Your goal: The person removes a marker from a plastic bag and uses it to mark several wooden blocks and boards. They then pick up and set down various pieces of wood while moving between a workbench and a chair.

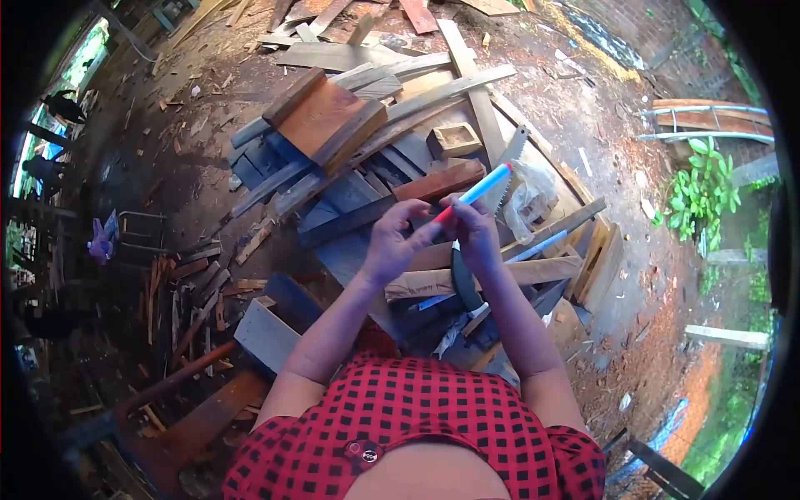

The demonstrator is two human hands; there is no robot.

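Note:
Both hands meet in front of my chest around a pen-shaped blue-and-red stick [485,185]. Its light blue length slants up to the right and ends in a dark red tip. My right hand [473,233] is closed around its lower part. The fingertips of my left hand [393,243] come together at the red lower end, beside the right fingers. Below lie a reddish wooden block [440,180] and a pale wooden bar [533,272]. A dark curved piece [463,279] shows beneath my right wrist. A toothed saw blade [517,146] stands just beyond the hands.
A clear plastic bag [529,200] lies by the blade. Past the hands are a small hollow wooden block [454,140] and a brown board assembly [325,117] on piled planks. Scrap wood [192,287] covers the floor at left. A leafy plant [702,192] grows at right.

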